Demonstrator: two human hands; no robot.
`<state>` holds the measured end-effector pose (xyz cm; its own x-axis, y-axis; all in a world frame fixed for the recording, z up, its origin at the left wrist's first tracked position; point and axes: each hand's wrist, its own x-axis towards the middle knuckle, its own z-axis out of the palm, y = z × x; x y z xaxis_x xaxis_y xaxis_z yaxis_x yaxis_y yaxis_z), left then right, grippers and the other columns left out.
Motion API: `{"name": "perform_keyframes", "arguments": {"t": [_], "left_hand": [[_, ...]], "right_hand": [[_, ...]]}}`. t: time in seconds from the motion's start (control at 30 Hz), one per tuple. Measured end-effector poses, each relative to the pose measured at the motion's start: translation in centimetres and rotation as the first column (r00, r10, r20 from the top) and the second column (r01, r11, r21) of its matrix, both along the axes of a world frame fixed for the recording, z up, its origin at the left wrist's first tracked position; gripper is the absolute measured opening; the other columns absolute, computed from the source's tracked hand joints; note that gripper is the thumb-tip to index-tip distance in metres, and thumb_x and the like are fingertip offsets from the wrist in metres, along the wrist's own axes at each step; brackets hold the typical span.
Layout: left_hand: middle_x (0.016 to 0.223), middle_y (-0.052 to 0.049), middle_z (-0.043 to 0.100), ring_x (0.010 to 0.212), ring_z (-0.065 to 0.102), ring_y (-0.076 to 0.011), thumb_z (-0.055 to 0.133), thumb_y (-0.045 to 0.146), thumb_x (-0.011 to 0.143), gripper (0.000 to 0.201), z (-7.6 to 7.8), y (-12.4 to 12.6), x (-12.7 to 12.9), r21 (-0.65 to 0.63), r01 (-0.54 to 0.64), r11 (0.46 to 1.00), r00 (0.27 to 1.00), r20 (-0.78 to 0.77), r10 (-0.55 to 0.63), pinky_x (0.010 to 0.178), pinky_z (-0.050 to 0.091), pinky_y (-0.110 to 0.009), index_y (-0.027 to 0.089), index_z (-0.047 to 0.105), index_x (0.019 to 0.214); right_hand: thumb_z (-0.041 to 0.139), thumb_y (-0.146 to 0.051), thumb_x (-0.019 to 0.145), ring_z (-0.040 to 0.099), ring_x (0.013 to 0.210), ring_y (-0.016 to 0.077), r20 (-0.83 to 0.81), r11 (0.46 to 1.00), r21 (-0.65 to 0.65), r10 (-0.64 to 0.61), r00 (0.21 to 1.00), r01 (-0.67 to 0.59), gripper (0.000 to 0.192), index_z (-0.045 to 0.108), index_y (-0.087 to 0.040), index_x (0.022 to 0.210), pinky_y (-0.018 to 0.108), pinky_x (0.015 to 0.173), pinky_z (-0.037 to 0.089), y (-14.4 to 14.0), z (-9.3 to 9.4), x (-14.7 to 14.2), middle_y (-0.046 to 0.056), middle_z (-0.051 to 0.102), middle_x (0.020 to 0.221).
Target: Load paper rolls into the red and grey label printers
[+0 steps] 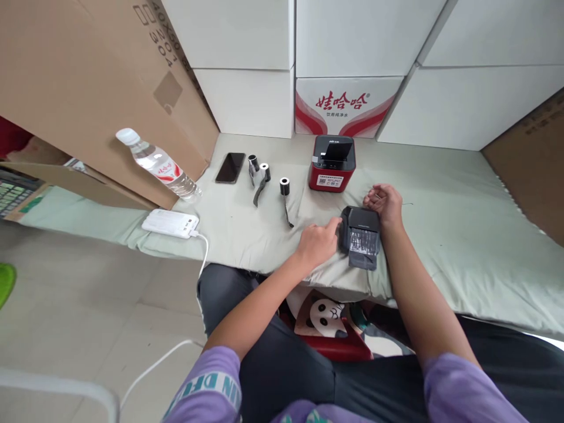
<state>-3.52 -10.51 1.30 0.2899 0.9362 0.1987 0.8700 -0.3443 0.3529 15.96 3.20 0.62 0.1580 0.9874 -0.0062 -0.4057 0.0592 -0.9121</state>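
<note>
A small black printer [362, 218] lies on the cloth-covered surface, a dark strip with white print [363, 244] coming out of its near side. My left hand [319, 244] is at the printer's left side, index finger stretched to its edge and the other fingers bent. I cannot tell whether that fingertip presses on it. Against the printer's far right corner rests my right hand [385, 204], fingers loosely curled with nothing visible in them. Left of the hands stand small rolls: one roll [284, 187] with a dark strip trailing toward me, and two more [264, 171] [252, 163] close together.
Behind the hands stands a red and black box-shaped device [332, 164]. Leftward are a phone [230, 168], a water bottle [161, 167] leaning on a cardboard box [106, 76], and a white power bank [170, 223] with a cable. White cartons [251, 100] line the back.
</note>
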Motion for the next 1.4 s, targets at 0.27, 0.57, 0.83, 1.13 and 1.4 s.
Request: {"name": "perform_keyframes", "arguments": {"t": [0.27, 0.57, 0.83, 1.13, 1.4], "left_hand": [[0.135, -0.005, 0.074, 0.092, 0.076, -0.0183, 0.049, 0.018, 0.099, 0.03, 2.8, 1.3, -5.0, 0.044, -0.247, 0.968, 0.928, 0.298, 0.223, 0.083, 0.056, -0.031, 0.024, 0.058, 0.126], [0.108, -0.005, 0.081, 0.093, 0.076, -0.0186, 0.044, 0.017, 0.099, 0.036, 0.5, 0.6, -2.3, 0.086, 0.199, 0.976, 0.967, 0.145, -0.209, 0.089, 0.054, -0.032, 0.023, 0.066, 0.127], [0.155, -0.01, 0.059, 0.121, 0.07, -0.019, 0.038, 0.018, 0.102, 0.051, 1.3, 1.6, -2.4, -0.054, 0.291, 0.955, 0.9, 0.353, -0.254, 0.098, 0.056, -0.031, 0.025, 0.04, 0.152], [0.162, -0.009, 0.051, 0.141, 0.059, -0.0232, 0.041, 0.028, 0.105, 0.049, 2.0, 3.8, -0.6, -0.107, 0.259, 0.96, 0.913, 0.353, -0.207, 0.105, 0.055, -0.037, 0.027, 0.036, 0.154], [0.108, -0.006, 0.079, 0.102, 0.075, -0.0269, 0.059, 0.022, 0.095, 0.024, 7.0, 6.3, 1.9, -0.136, 0.187, 0.973, 0.966, -0.155, -0.208, 0.088, 0.055, -0.036, 0.025, 0.074, 0.113]], "right_hand": [[0.076, -0.031, 0.07, 0.061, 0.045, 0.0115, 0.166, 0.999, -0.014, 0.036, 0.985, -0.034, 0.015, 0.066, -0.019, 0.072, 0.021, 0.043, 0.049, -0.5, 0.3, -0.1, -0.002, 0.063, 0.058], [0.075, -0.047, 0.084, 0.059, 0.046, 0.0099, 0.251, 0.999, -0.032, 0.049, 0.967, -0.042, 0.031, 0.063, -0.02, 0.074, 0.022, 0.045, 0.045, -0.7, 0.0, -0.2, -0.002, 0.062, 0.06], [0.052, -0.081, 0.089, 0.06, 0.053, 0.014, 0.191, 1.0, 0.001, 0.008, 0.982, -0.008, 0.06, 0.058, -0.023, 0.075, 0.028, 0.053, 0.05, -0.5, -0.3, -0.4, 0.0, 0.058, 0.063], [0.045, -0.097, 0.077, 0.07, 0.072, 0.02, 0.258, 0.995, 0.097, -0.06, 0.964, 0.036, 0.073, 0.055, -0.025, 0.079, 0.03, 0.059, 0.054, 0.0, -1.5, -0.7, 0.0, 0.061, 0.067], [0.048, -0.09, 0.084, 0.068, 0.075, 0.0198, 0.278, 0.99, 0.13, -0.097, 0.956, 0.063, 0.067, 0.055, -0.024, 0.075, 0.031, 0.064, 0.055, 0.4, -1.3, -0.8, 0.0, 0.06, 0.068]]}}
